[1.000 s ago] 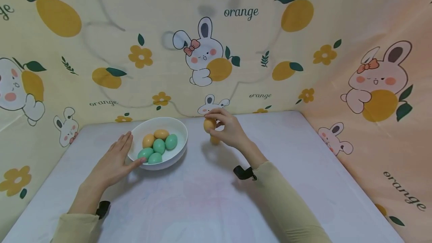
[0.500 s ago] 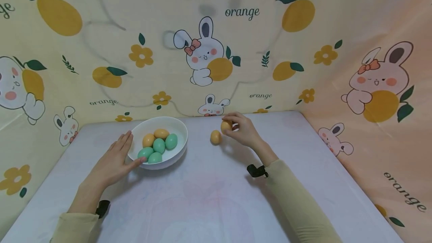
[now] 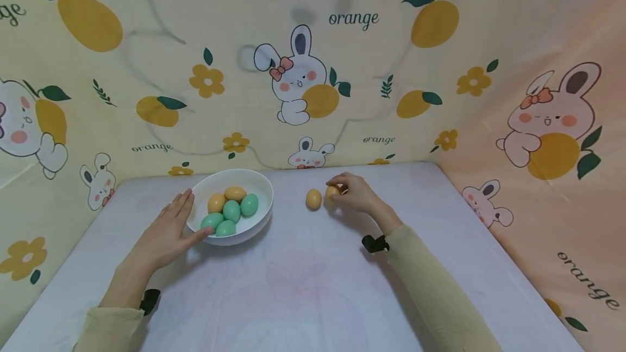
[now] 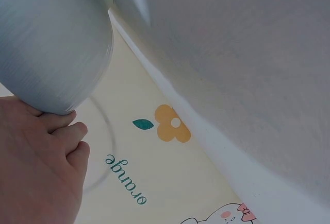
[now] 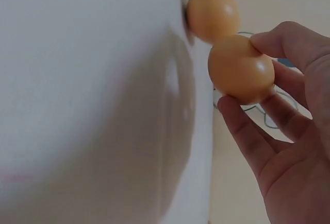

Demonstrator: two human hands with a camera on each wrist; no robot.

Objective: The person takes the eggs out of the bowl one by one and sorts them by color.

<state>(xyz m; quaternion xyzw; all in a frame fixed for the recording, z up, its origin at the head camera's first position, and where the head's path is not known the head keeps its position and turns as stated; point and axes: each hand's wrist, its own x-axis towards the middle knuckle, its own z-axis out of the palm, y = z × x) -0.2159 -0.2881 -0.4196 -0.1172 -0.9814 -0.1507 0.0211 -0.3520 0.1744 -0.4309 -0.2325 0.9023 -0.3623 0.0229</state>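
My right hand [image 3: 359, 194] pinches an orange-yellow egg [image 5: 238, 72] between thumb and fingertips, close over the table. Just left of it, a second egg of the same colour [image 3: 314, 200] stands upright on the table; the two overlap in the right wrist view. On the left, a white bowl [image 3: 250, 231] contains two orange-yellow eggs [image 3: 216, 203] and several green eggs [image 3: 232, 211]. My left hand [image 3: 166, 232] rests against its side, fingers extended along the outer wall and thumb at the near rim. Those fingertips touch the bowl's wall in the left wrist view.
A white cloth covers the table [image 3: 288, 287]. Behind it and along both sides rises a patterned fabric backdrop [image 3: 225, 118] with rabbits and oranges, meeting the table's back edge just beyond the bowl and eggs.
My right hand has moved right and then down with its egg, from over the standing egg to beside it. The left hand and bowl have stayed in place.
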